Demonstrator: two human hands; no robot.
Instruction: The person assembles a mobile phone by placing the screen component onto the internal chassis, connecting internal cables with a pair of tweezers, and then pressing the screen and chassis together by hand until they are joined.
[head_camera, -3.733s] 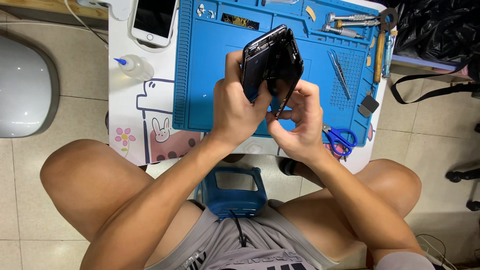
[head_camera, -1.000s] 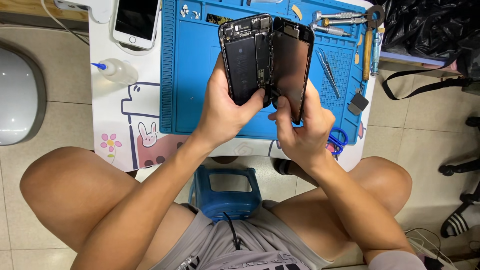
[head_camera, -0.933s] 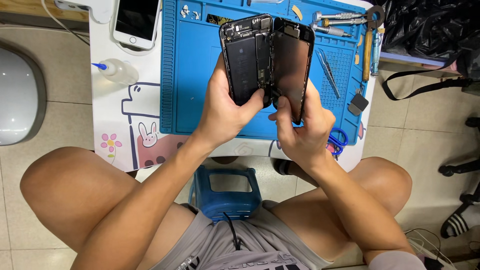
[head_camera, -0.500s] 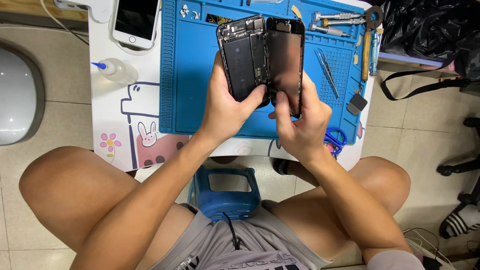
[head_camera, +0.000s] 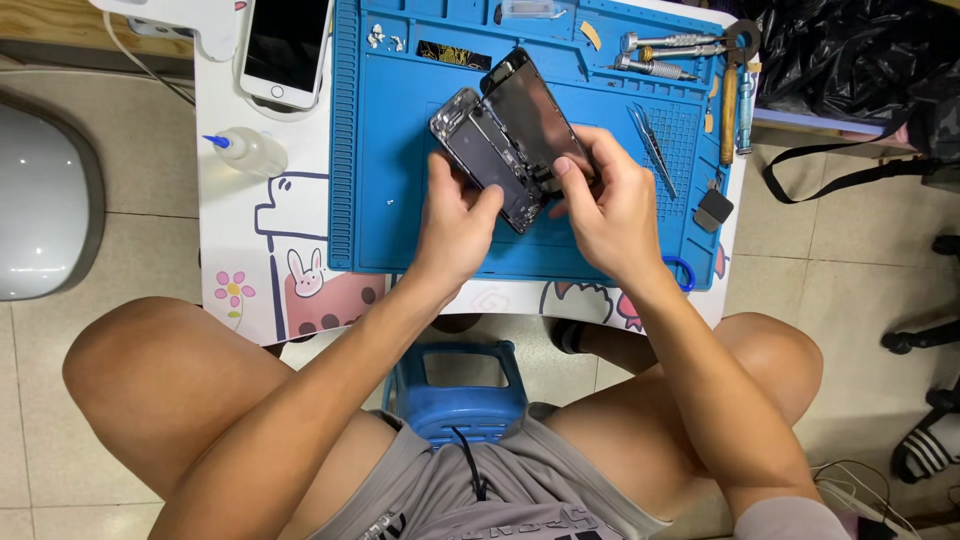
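- Head view: the opened phone (head_camera: 490, 160) is held just above the middle of the blue work mat (head_camera: 390, 180), tilted, with its dark screen panel (head_camera: 535, 120) swung up to the right of the body.
- Left hand (head_camera: 455, 215) has its grip clamped on the phone's near left edge; right hand (head_camera: 610, 205) has its grip pinched on the near end of the screen panel.
- Bare mat lies open to the left of the hands; to the right, tweezers (head_camera: 652, 148) lie close beside the right hand.
- Table (head_camera: 235, 250) ends just near of the mat, with knees and a blue stool (head_camera: 458, 385) below the edge.
- Right hand hides the join between the phone's halves; inner parts are too small to make out.
- Mat's far tray slots hold small screws (head_camera: 380, 37) and screwdrivers (head_camera: 665, 52).
- White phone (head_camera: 288, 50) lies far left, cut off by the frame; a small squeeze bottle (head_camera: 248, 152) lies near it.
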